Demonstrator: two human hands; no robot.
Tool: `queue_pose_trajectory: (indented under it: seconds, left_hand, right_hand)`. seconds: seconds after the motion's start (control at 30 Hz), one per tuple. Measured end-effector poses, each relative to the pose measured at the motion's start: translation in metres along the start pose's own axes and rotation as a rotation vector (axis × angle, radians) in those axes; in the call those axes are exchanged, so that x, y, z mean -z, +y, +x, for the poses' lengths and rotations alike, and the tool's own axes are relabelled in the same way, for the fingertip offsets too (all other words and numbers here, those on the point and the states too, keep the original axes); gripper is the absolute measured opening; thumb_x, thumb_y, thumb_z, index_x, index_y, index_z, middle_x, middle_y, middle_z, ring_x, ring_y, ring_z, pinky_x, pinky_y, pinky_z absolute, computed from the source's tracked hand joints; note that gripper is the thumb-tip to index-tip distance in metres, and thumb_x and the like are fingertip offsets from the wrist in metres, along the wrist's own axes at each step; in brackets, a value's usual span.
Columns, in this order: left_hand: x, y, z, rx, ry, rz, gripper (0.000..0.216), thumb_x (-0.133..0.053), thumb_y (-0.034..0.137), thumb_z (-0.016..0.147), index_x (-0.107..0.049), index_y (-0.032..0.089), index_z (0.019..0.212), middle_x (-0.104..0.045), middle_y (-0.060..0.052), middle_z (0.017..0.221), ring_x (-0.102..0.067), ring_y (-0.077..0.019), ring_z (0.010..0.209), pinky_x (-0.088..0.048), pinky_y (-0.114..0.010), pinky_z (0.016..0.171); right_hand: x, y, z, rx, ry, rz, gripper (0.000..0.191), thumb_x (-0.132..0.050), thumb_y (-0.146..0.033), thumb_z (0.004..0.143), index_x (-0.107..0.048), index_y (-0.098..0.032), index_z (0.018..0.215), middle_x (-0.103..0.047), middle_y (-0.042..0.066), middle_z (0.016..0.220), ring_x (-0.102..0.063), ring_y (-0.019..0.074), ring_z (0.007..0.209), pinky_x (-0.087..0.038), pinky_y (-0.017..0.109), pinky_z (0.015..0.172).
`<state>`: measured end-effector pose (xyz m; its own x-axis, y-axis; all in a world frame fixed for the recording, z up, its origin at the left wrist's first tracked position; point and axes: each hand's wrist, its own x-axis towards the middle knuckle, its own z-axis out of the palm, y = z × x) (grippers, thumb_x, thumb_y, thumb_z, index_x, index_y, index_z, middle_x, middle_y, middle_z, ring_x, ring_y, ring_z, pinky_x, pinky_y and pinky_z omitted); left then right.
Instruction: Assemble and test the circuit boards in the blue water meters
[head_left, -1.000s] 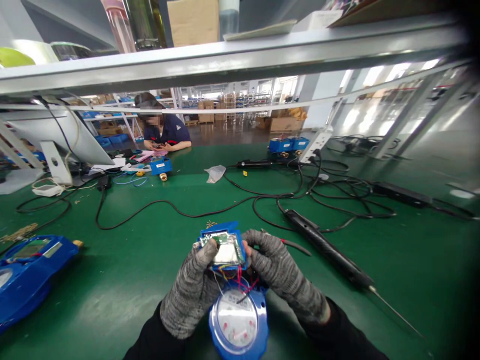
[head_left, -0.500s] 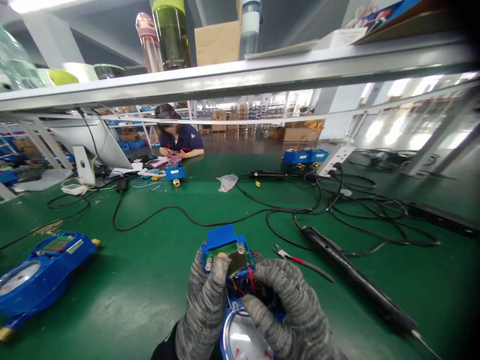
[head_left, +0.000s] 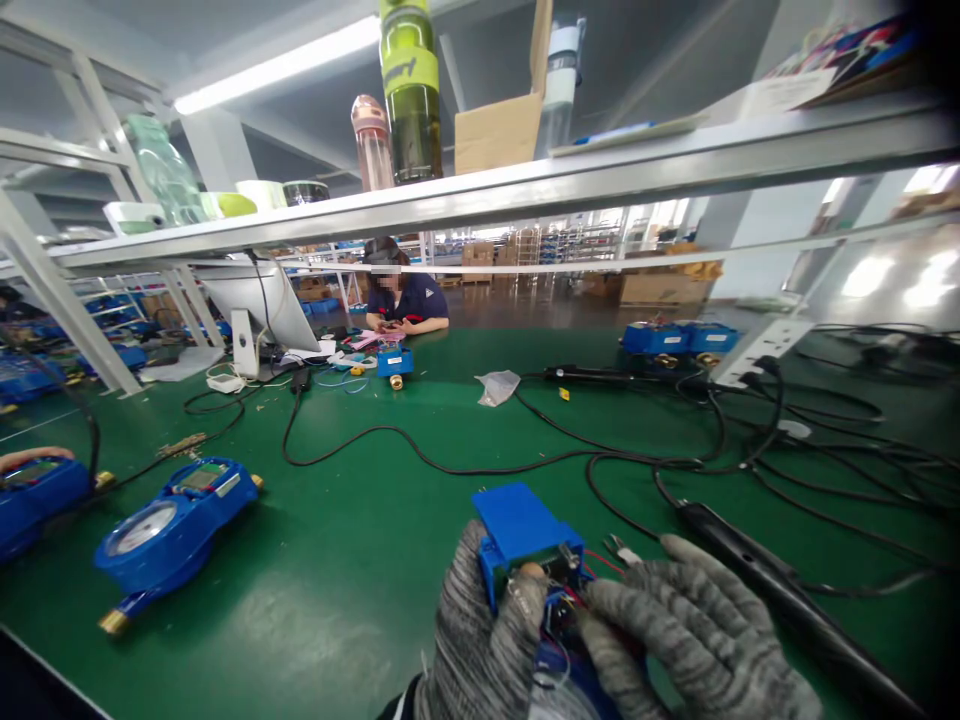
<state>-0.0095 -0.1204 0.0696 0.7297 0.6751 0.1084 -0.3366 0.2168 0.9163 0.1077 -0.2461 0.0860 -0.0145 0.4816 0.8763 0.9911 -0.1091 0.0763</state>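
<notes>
Low in front of me is a blue water meter [head_left: 525, 525] with its electronics housing tipped up and loose red and dark wires [head_left: 564, 598] below it. My left hand [head_left: 491, 625], in a grey knit glove, wraps the housing's left side, its bare thumb tip pressing near the circuit board. Thumb and index finger of my gloved right hand [head_left: 675, 625] close on the meter's right side beside the wires, while the other fingers extend. Whether a wire sits between them is hard to see. Both hands cover much of the lower meter. Cutters [head_left: 621, 550] lie just behind the right hand, mostly hidden.
A black soldering iron [head_left: 787, 600] lies at right among tangled cables [head_left: 840, 450] and a power strip [head_left: 772, 345]. Another water meter [head_left: 176, 520] sits left, with a further one [head_left: 37, 500] touched by someone's hand. A shelf [head_left: 480, 190] crosses overhead; a co-worker [head_left: 405, 300] sits opposite.
The view has swung left and up. The meter's housing has tilted so its blue top shows more and its board less. Fingers of my right hand have stretched out toward the cutters' place.
</notes>
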Motion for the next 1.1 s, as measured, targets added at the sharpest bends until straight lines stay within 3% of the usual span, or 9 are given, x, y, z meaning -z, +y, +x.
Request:
queue_pose_trajectory:
  seconds: [0.2, 0.37, 0.47, 0.57, 0.63, 0.73, 0.83, 0.93, 1.1]
  left_hand:
    - [0.002, -0.003, -0.001, -0.015, -0.044, 0.093, 0.057, -0.072, 0.049, 0.083, -0.059, 0.020, 0.130, -0.068, -0.014, 0.121, -0.066, -0.0290, 0.108, -0.053, -0.037, 0.099]
    - [0.004, 0.000, 0.000, -0.033, 0.109, 0.265, 0.052, -0.076, 0.043, 0.080, -0.063, 0.024, 0.127, -0.067, -0.010, 0.125, -0.063, -0.0273, 0.115, -0.049, -0.034, 0.105]
    - [0.004, 0.016, 0.004, 0.008, 0.017, 0.263, 0.047, -0.075, 0.043, 0.082, -0.066, 0.020, 0.121, -0.068, -0.010, 0.122, -0.064, -0.0266, 0.114, -0.049, -0.036, 0.105]
    - [0.007, 0.029, 0.011, 0.038, -0.108, 0.182, 0.042, -0.074, 0.043, 0.083, -0.067, 0.018, 0.117, -0.070, -0.010, 0.119, -0.066, -0.0265, 0.111, -0.053, -0.037, 0.101]
    - [0.012, 0.031, 0.014, 0.045, -0.112, 0.140, 0.039, -0.076, 0.039, 0.081, -0.069, 0.019, 0.113, -0.070, -0.008, 0.121, -0.065, -0.0266, 0.115, -0.054, -0.035, 0.100]
    - [0.020, 0.024, 0.015, 0.060, -0.073, 0.119, 0.036, -0.080, 0.035, 0.077, -0.071, 0.022, 0.109, -0.067, -0.006, 0.126, -0.060, -0.0269, 0.124, -0.053, -0.033, 0.102]
    - [0.023, 0.017, 0.014, 0.101, -0.079, 0.115, 0.040, -0.078, 0.036, 0.080, -0.068, 0.021, 0.116, -0.067, -0.007, 0.127, -0.060, -0.0280, 0.124, -0.054, -0.038, 0.103]
    - [0.019, 0.016, 0.014, 0.123, -0.104, 0.104, 0.046, -0.076, 0.039, 0.081, -0.066, 0.019, 0.121, -0.067, -0.008, 0.127, -0.059, -0.0295, 0.125, -0.056, -0.040, 0.099]
    - [0.018, 0.017, 0.015, 0.077, -0.057, 0.158, 0.039, -0.077, 0.035, 0.081, -0.069, 0.019, 0.115, -0.070, -0.007, 0.122, -0.064, -0.0265, 0.117, -0.058, -0.034, 0.096]
  right_hand:
    - [-0.003, -0.002, 0.000, 0.050, -0.019, -0.096, 0.018, -0.057, -0.017, 0.088, -0.064, -0.024, 0.103, -0.070, 0.004, 0.083, -0.062, 0.0287, 0.079, -0.039, 0.054, 0.099]
    - [-0.005, -0.007, 0.001, 0.009, -0.041, -0.069, 0.017, -0.056, -0.015, 0.089, -0.063, -0.021, 0.103, -0.069, 0.006, 0.089, -0.060, 0.0297, 0.084, -0.037, 0.055, 0.100]
    - [0.001, -0.009, 0.004, -0.198, -0.089, 0.142, 0.013, -0.056, -0.015, 0.091, -0.062, -0.023, 0.099, -0.067, 0.003, 0.088, -0.061, 0.0257, 0.083, -0.038, 0.051, 0.101]
    - [0.008, -0.009, 0.009, -0.530, -0.193, 0.444, 0.008, -0.057, -0.018, 0.090, -0.061, -0.022, 0.086, -0.065, 0.002, 0.084, -0.062, 0.0226, 0.080, -0.049, 0.041, 0.084]
    - [0.010, -0.007, 0.012, -0.714, -0.243, 0.602, 0.007, -0.059, -0.021, 0.087, -0.062, -0.020, 0.081, -0.064, 0.002, 0.080, -0.062, 0.0212, 0.076, -0.051, 0.035, 0.071]
    - [0.010, -0.002, 0.013, -0.855, -0.280, 0.777, 0.006, -0.062, -0.023, 0.086, -0.065, -0.019, 0.082, -0.066, 0.002, 0.081, -0.063, 0.0199, 0.076, -0.050, 0.030, 0.067]
    - [0.010, 0.001, 0.012, -0.879, -0.286, 0.854, 0.006, -0.064, -0.024, 0.089, -0.066, -0.019, 0.085, -0.067, 0.002, 0.087, -0.064, 0.0191, 0.080, -0.051, 0.028, 0.070]
    - [0.011, 0.000, 0.012, -0.826, -0.232, 0.786, 0.004, -0.063, -0.022, 0.089, -0.065, -0.019, 0.087, -0.065, 0.001, 0.089, -0.063, 0.0189, 0.083, -0.051, 0.029, 0.075]
    - [0.013, -0.002, 0.013, -0.774, -0.215, 0.698, 0.005, -0.060, -0.019, 0.089, -0.064, -0.018, 0.086, -0.063, 0.002, 0.086, -0.061, 0.0191, 0.082, -0.050, 0.031, 0.078]
